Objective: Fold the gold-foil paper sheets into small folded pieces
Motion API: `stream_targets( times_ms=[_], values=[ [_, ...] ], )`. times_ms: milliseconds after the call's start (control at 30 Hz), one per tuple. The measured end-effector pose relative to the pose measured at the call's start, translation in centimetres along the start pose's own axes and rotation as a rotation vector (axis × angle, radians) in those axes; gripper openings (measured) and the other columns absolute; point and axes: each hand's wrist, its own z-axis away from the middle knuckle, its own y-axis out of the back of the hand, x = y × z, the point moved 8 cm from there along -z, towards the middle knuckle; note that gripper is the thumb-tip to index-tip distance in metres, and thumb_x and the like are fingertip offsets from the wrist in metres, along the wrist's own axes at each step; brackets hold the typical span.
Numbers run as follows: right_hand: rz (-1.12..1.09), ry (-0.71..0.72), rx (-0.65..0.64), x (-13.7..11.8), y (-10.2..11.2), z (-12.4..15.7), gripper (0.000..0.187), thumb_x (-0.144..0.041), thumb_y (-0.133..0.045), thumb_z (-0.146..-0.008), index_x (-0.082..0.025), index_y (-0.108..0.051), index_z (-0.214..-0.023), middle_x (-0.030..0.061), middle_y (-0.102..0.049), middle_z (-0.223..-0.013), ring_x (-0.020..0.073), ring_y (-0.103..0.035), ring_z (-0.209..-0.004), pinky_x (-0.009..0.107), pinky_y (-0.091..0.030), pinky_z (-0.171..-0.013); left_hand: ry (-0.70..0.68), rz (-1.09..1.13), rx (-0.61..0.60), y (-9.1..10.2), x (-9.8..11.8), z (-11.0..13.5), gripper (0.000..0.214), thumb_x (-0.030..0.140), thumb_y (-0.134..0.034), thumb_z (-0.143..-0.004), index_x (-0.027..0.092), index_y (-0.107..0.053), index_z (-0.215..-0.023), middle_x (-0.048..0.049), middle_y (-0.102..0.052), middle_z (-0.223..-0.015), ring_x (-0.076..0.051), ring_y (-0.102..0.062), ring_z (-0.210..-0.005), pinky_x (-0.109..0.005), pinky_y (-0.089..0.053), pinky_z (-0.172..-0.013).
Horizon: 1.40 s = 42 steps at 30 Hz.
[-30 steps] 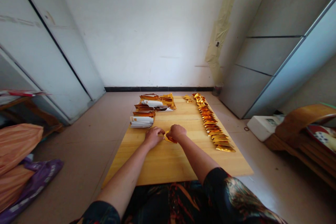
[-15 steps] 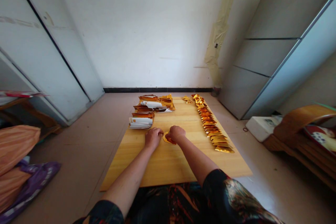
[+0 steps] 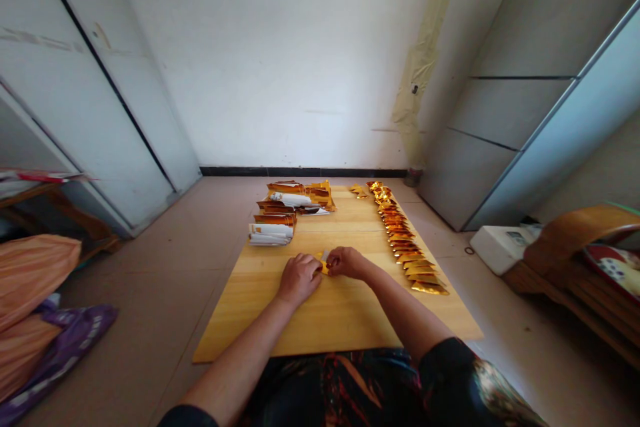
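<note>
A small gold foil piece is pinched between my left hand and my right hand, mostly hidden by my fingers. Both hands rest near the middle of a light wooden board lying on the floor. To the right of my right hand runs a long row of folded gold foil triangles. Beyond my left hand lie stacks of gold and white paper sheets, with more gold-edged sheets farther back. A few small gold folds sit near the board's far edge.
A beige tiled floor surrounds the board, with a white wall behind it. White cabinet panels stand at the right, beside a white box and a curved wooden chair. Orange and purple bags lie at the left.
My hands have drawn closer together over the foil piece, which now shows less between my fingers. My right forearm has swung inward, and the view has shifted slightly.
</note>
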Motion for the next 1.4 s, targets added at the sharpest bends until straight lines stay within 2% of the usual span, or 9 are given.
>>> stream_targets(
  times_ms=[167, 300, 400, 567, 767, 933, 1033, 1200, 1400],
  values=[
    [0.063, 0.358, 0.186, 0.5, -0.1, 2.0, 0.018, -0.012, -0.068, -0.068, -0.019, -0.07, -0.084, 0.0033, -0.067, -0.09, 0.015, -0.059, -0.084, 0.023, -0.043, -0.075, -0.029, -0.065, 0.01, 0.1, 0.7, -0.5, 0.007, 0.026, -0.062, -0.08, 0.021, -0.067, -0.08, -0.0056, -0.064, -0.084, -0.021, -0.053, -0.089, -0.033, -0.04, -0.078],
    [0.148, 0.488, 0.332, 0.2, -0.7, 2.6, 0.006, -0.017, -0.065, -0.076, -0.018, -0.069, -0.08, 0.0044, -0.066, -0.085, 0.0153, -0.056, -0.078, 0.025, -0.04, -0.073, -0.074, -0.082, 0.009, -0.2, 1.0, -0.7, 0.008, 0.021, -0.058, -0.082, 0.019, -0.065, -0.078, -0.0055, -0.061, -0.083, -0.019, -0.053, -0.087, -0.032, -0.042, -0.079],
    [0.225, 0.49, 0.391, -0.2, -0.9, 3.0, 0.008, -0.022, -0.061, -0.082, -0.019, -0.068, -0.081, 0.0041, -0.066, -0.086, 0.0156, -0.055, -0.08, 0.026, -0.037, -0.073, -0.093, -0.129, 0.016, -0.5, 1.1, -0.5, 0.01, 0.02, -0.055, -0.084, 0.019, -0.063, -0.081, -0.0055, -0.06, -0.087, -0.019, -0.054, -0.088, -0.031, -0.043, -0.08],
    [0.388, 0.452, 0.404, -0.6, -1.2, 3.7, 0.019, -0.026, -0.05, -0.091, -0.021, -0.065, -0.081, 0.0034, -0.064, -0.085, 0.0152, -0.051, -0.079, 0.026, -0.032, -0.068, -0.082, -0.236, 0.003, -0.5, 1.4, -0.4, 0.013, 0.029, -0.056, -0.084, 0.019, -0.063, -0.083, -0.0056, -0.061, -0.086, -0.019, -0.057, -0.08, -0.032, -0.042, -0.074],
    [0.479, 0.477, 0.411, -0.4, -1.9, 3.4, 0.02, -0.023, -0.046, -0.093, -0.019, -0.063, -0.084, 0.0032, -0.063, -0.082, 0.0155, -0.05, -0.076, 0.027, -0.032, -0.066, -0.088, -0.326, 0.051, -0.4, 2.5, -0.4, 0.014, 0.031, -0.054, -0.085, 0.02, -0.064, -0.084, -0.0064, -0.061, -0.083, -0.02, -0.058, -0.075, -0.034, -0.037, -0.071],
    [0.38, 0.429, 0.451, 0.2, -1.3, 3.2, 0.018, -0.022, -0.047, -0.091, -0.017, -0.062, -0.082, 0.0045, -0.064, -0.08, 0.0159, -0.051, -0.075, 0.026, -0.036, -0.068, -0.086, -0.385, 0.147, -0.7, 2.9, -0.1, 0.022, 0.024, -0.047, -0.089, 0.02, -0.065, -0.077, -0.0069, -0.061, -0.075, -0.019, -0.057, -0.071, -0.034, -0.036, -0.071],
    [0.271, 0.472, 0.458, 0.2, -0.9, 3.5, 0.011, -0.024, -0.054, -0.086, -0.017, -0.063, -0.087, 0.0059, -0.064, -0.084, 0.0166, -0.053, -0.079, 0.027, -0.039, -0.073, -0.11, -0.392, 0.181, -0.8, 2.9, 0.0, 0.021, 0.02, -0.048, -0.088, 0.02, -0.065, -0.075, -0.0065, -0.061, -0.073, -0.018, -0.056, -0.07, -0.035, -0.036, -0.073],
    [0.135, 0.446, 0.489, 1.3, -0.2, 3.1, 0.014, -0.014, -0.052, -0.085, -0.018, -0.065, -0.082, 0.0063, -0.064, -0.084, 0.0157, -0.055, -0.08, 0.026, -0.041, -0.076, -0.116, -0.382, 0.187, -1.0, 2.6, 0.0, 0.018, 0.016, -0.05, -0.086, 0.02, -0.064, -0.074, -0.0058, -0.061, -0.072, -0.017, -0.055, -0.069, -0.034, -0.037, -0.075],
    [-0.032, 0.349, 0.472, 3.1, 0.2, 2.2, 0.013, -0.014, -0.059, -0.079, -0.021, -0.069, -0.078, 0.0042, -0.061, -0.091, 0.014, -0.057, -0.083, 0.024, -0.044, -0.075, -0.104, -0.339, 0.169, -1.0, 2.4, 0.3, 0.018, 0.017, -0.05, -0.086, 0.021, -0.064, -0.075, -0.0053, -0.061, -0.074, -0.018, -0.056, -0.074, -0.035, -0.039, -0.08]
  ],
)
